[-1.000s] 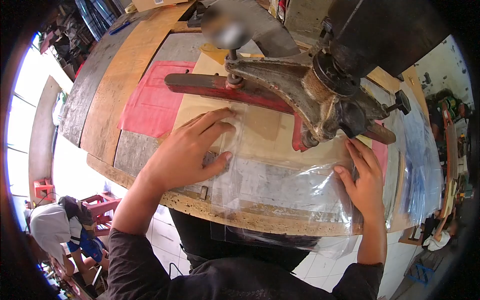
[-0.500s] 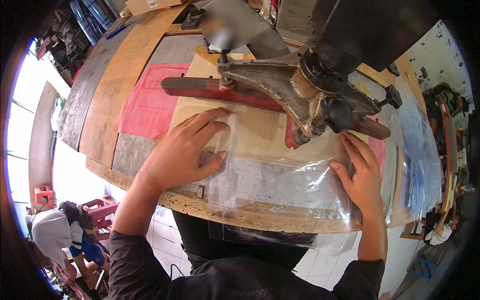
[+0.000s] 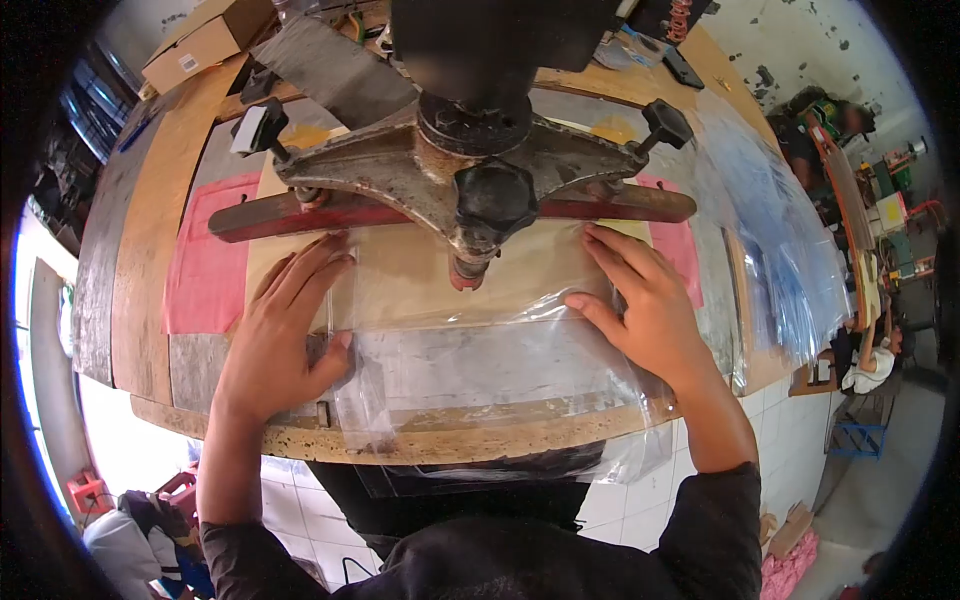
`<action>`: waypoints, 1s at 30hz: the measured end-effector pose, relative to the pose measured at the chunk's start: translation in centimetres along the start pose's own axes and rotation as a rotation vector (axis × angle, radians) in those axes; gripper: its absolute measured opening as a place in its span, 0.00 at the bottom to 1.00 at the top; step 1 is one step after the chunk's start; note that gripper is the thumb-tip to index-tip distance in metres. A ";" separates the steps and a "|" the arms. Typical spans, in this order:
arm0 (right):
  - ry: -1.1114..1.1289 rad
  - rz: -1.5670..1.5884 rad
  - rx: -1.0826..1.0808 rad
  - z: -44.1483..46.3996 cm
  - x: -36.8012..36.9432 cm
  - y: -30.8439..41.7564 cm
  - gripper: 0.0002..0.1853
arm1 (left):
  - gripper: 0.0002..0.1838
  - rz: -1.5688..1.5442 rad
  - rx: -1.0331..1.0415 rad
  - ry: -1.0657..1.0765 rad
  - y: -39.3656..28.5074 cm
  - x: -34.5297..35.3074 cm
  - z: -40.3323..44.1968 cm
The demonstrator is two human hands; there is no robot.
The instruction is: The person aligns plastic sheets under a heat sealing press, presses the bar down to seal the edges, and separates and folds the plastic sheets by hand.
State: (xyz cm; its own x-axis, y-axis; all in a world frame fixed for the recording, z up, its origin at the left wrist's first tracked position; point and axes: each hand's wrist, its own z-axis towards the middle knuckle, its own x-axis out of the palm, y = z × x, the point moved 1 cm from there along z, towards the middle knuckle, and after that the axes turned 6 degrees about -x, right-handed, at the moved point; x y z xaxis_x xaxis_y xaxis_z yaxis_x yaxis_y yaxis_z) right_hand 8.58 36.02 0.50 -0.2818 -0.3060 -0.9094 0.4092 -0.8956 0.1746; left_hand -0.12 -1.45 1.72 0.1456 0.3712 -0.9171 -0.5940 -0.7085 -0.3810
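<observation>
A clear plastic sheet (image 3: pixel 465 375) lies over the table's front edge, its near end hanging down. Its far part rests on a tan sheet (image 3: pixel 420 275) beneath a heat-sealer-like press. My left hand (image 3: pixel 285 325) lies on the plastic's left edge, fingers stretched forward and thumb apart. On the right side of the plastic, my right hand (image 3: pixel 645 305) rests with its fingertips near the bar and its thumb spread. The press's long reddish bar (image 3: pixel 350 217) runs just beyond both hands' fingertips. Whether the bar touches the plastic I cannot tell.
Over the middle stands the metal press head (image 3: pixel 430 165) with black knobs. Pink sheeting (image 3: pixel 207 280) shows on both sides under the tan sheet. A stack of clear plastic (image 3: pixel 790 250) lies at right. A cardboard box (image 3: pixel 205 45) sits back left. Other people are at the far right.
The view has turned, so the press now appears centred and level. Both hands remain at the sides of the plastic sheet, with fingers still stretched toward the bar.
</observation>
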 end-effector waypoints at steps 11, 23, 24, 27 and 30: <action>-0.001 0.020 -0.002 -0.2 0.1 -0.2 0.34 | 0.36 -0.027 -0.020 -0.013 -0.5 0.1 0.1; 0.014 0.015 0.025 -0.1 0.1 -0.3 0.35 | 0.36 -0.027 -0.011 -0.009 -0.4 0.0 0.1; 0.016 0.009 0.021 -0.1 0.1 -0.3 0.35 | 0.36 -0.018 -0.010 -0.010 -0.4 0.0 0.1; 0.011 0.023 0.028 -0.2 0.2 -0.3 0.35 | 0.36 -0.008 -0.015 -0.010 -0.4 0.0 0.0; 0.006 0.026 0.030 -0.2 0.2 -0.4 0.35 | 0.36 -0.008 -0.021 -0.011 -0.4 0.0 0.0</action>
State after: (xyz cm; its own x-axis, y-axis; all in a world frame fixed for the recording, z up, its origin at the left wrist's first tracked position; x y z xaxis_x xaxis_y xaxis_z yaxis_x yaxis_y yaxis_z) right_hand 8.57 36.37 0.18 -0.2660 -0.3270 -0.9068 0.3901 -0.8967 0.2089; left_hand 0.14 -1.20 1.87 0.1411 0.3833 -0.9128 -0.5761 -0.7180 -0.3906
